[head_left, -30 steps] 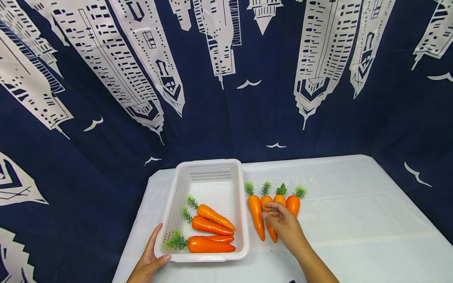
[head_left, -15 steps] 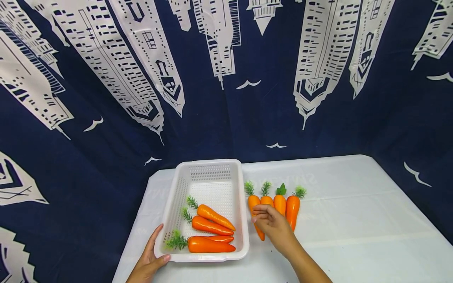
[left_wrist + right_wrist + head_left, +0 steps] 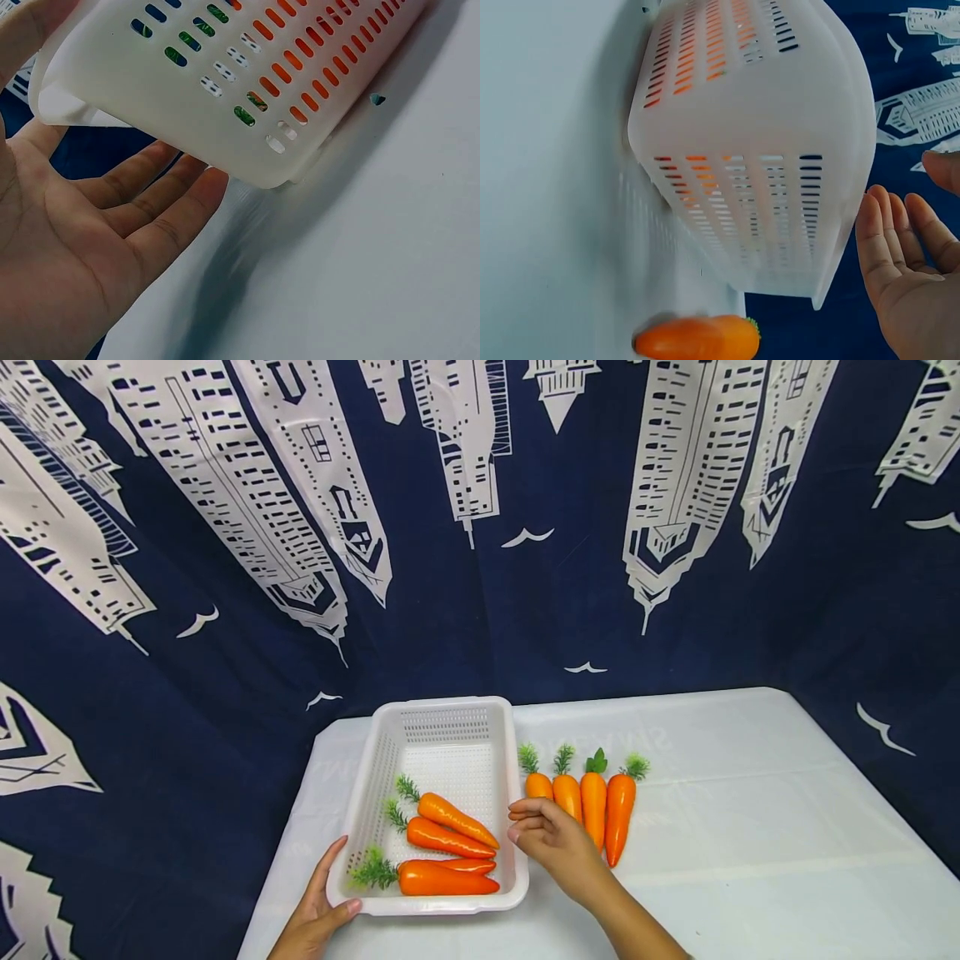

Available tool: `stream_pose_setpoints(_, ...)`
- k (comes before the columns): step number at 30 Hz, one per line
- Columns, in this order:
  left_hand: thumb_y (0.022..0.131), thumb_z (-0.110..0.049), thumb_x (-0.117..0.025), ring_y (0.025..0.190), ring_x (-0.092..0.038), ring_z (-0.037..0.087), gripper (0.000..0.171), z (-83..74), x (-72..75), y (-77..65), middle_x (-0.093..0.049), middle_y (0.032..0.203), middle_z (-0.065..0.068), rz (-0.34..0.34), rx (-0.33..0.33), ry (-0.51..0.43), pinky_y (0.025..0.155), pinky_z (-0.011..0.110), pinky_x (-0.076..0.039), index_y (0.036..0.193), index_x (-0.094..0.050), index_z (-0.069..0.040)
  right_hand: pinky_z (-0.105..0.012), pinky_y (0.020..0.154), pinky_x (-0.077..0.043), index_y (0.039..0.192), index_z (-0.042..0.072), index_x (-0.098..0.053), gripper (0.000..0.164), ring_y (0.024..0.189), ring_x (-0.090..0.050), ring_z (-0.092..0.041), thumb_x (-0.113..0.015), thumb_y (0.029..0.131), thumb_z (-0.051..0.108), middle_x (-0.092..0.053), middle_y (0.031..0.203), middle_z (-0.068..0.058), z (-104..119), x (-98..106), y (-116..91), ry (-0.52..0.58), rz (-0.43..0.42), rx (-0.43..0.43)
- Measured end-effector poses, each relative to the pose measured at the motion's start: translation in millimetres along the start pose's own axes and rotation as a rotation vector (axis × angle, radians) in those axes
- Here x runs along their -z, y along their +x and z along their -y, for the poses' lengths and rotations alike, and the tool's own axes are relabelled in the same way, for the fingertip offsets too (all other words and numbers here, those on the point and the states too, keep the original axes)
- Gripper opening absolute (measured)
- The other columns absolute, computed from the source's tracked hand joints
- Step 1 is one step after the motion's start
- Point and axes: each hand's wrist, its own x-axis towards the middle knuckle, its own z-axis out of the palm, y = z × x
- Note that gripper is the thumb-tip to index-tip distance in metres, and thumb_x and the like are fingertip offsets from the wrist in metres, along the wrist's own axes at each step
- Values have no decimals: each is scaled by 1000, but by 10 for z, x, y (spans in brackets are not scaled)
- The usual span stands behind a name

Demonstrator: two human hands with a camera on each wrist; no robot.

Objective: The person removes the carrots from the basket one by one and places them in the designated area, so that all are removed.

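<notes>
Thumb and fingers of the left hand (image 3: 313, 915) grip the white basket (image 3: 431, 907) at its seven-o'clock corner; the right hand (image 3: 558, 845) holds nothing.

Head view: I see four carrots inside (image 3: 450, 882) the basket's near half, leafy tops toward nine or ten o'clock, tips toward three or four. Laid roughly alongside one another, they probably share the floor better. Another row of carrots (image 3: 620, 818), four of them, lies on the white table (image 3: 750, 835) just beside the basket at three o'clock, tops pointing to twelve; I judge that spacing makes each easy to pick out. My right hand's fingers bend loosely near the basket's three-o'clock rim.

Left wrist view: the rim is held at eleven o'clock, with the other fingers stretched toward the basket's underside. I read it as a light, steadying hold.

Right wrist view: at four o'clock, thumb and fingers stand apart; I cannot tell whether the fingertips touch the rim. One loose carrot (image 3: 701, 339) shows at six.
</notes>
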Motion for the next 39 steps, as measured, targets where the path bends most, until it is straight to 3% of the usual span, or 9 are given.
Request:
stream_pose_setpoints(11,98,-5,-59,121,-38,-17,93,12,5,8,26,161,12,9,-23,10,97,17,-44,163,4,-25,-23,91,-55,125,9,-62,33,105,-65,-17,-71,94,14,-64,122,-14,21,-130,56,-64,71,106)
stream_pose_setpoints(18,98,-5,-59,123,-35,-17,92,18,10,14,27,161,12,5,-28,18,97,17,-44,163,3,-25,-23,89,-55,126,14,-62,35,104,-66,-17,-72,94,26,-63,124,-19,58,-228,84,-94,122,65)
stream_pose_setpoints(22,98,-5,-59,121,-38,-15,93,17,17,11,24,161,11,9,-10,5,97,19,-45,163,4,-27,-24,92,-54,124,18,-63,32,105,-65,-19,-73,94,26,-64,122,-13,75,-286,107,-119,145,65)
stream_pose_setpoints(28,98,-5,-58,122,-39,-15,93,19,26,13,22,162,11,21,-3,-13,98,19,-45,163,5,-28,-29,95,-54,122,17,-65,31,107,-63,-28,-73,94,27,-64,117,-8,95,-378,142,-176,185,104)
stream_pose_setpoints(39,98,-6,-59,121,-38,-17,94,36,29,16,24,161,12,8,1,-6,97,18,-45,163,5,-29,-32,97,-53,124,17,-66,36,110,-63,-25,-72,94,34,-64,121,-7,112,-489,212,-277,270,101)
